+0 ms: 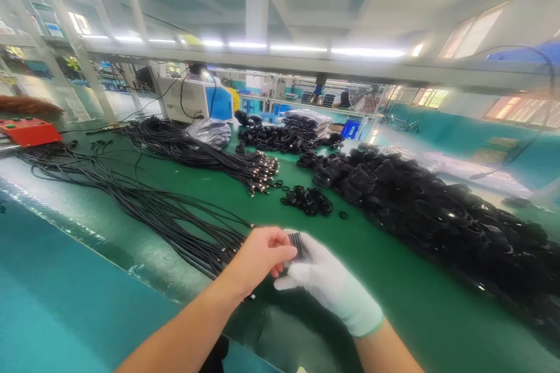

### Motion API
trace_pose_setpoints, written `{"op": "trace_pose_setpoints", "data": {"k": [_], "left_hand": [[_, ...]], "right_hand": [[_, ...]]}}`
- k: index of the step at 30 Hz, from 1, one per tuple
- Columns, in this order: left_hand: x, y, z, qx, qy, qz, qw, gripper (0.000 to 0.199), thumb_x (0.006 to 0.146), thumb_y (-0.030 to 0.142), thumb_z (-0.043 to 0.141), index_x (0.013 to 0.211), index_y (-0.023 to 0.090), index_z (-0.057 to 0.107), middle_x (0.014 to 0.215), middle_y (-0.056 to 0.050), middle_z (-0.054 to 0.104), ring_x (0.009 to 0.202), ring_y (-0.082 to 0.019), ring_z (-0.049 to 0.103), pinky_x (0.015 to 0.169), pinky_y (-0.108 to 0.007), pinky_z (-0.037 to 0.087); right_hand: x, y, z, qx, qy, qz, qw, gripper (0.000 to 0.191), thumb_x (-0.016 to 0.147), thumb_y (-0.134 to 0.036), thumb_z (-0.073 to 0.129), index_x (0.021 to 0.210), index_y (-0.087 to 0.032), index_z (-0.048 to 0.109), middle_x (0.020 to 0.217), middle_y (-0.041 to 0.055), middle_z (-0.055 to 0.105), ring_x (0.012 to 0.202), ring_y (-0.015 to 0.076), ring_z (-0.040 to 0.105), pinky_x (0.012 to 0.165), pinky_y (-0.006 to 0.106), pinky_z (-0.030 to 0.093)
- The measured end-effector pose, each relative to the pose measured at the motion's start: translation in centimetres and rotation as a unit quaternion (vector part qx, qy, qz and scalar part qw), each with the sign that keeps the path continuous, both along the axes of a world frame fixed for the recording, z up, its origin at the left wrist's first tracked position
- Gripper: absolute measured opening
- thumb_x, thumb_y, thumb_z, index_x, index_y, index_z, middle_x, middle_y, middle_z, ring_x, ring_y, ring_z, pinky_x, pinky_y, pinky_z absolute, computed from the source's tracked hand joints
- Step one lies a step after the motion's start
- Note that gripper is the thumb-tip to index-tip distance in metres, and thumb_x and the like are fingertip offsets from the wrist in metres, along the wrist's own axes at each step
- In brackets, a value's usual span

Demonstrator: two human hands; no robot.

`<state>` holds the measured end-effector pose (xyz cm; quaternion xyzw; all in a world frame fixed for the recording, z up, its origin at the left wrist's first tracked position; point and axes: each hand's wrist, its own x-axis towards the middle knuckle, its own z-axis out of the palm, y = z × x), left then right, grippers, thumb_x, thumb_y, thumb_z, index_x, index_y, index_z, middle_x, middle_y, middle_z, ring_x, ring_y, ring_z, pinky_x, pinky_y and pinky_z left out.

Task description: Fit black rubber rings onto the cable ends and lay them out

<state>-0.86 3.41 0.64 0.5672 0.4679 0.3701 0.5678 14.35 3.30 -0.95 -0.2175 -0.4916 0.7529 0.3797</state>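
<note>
My left hand (268, 250), bare, has its fingers curled and its thumb pressed at the edge of several black loops (296, 245). These loops lie close together around the fingers of my right hand (321, 277), which wears a white glove with the thumb held apart. Whether they are coiled cable or separate bands I cannot tell. Beside my left wrist, long black cables (175, 227) lie loose, their ends partly hidden behind the hand. Beyond both hands is a small heap of black rings (308, 201) on the green tabletop (371, 291).
A cable bundle with metal ends (262, 172) lies farther back. Coiled black cables (420, 204) are heaped along the right, with another pile (280, 139) behind. A white and blue machine (196, 99) stands at the back; a red control box (30, 131) is at far left.
</note>
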Motion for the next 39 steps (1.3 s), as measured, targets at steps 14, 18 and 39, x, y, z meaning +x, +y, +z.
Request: {"op": "trace_pose_setpoints", "data": {"k": [14,18,39], "left_hand": [[-0.7,0.3,-0.7,0.025,0.060,-0.015,0.998,0.018,0.079,0.031,0.050,0.069,0.017,0.052,0.059,0.003,0.051,0.055,-0.011,0.049,0.053,-0.023,0.041],[-0.3,-0.2,-0.4,0.221,0.202,0.101,0.949,0.023,0.075,0.012,0.048,0.092,0.022,0.059,0.088,0.000,0.058,0.073,-0.013,0.055,0.069,-0.025,0.045],[-2.9,3.6,1.1,0.121,0.001,-0.110,0.987,0.031,0.078,0.019,0.056,0.109,0.021,0.062,0.115,-0.004,0.060,0.107,-0.019,0.054,0.091,-0.029,0.043]], "right_hand": [[0.3,0.3,-1.5,-0.058,0.017,0.001,0.998,0.035,0.076,-0.016,0.065,0.108,-0.015,0.053,0.108,0.0087,0.053,0.098,0.0237,0.057,0.084,0.050,0.049],[0.3,0.1,-0.9,-0.069,-0.010,0.005,0.998,0.040,0.074,-0.017,0.066,0.111,-0.017,0.052,0.114,0.0096,0.051,0.105,0.0268,0.053,0.078,0.045,0.052],[0.2,0.2,-1.3,-0.196,0.201,0.074,0.957,0.036,0.081,-0.031,0.054,0.111,-0.010,0.055,0.101,0.0105,0.058,0.085,0.0185,0.059,0.068,0.032,0.052]]}}
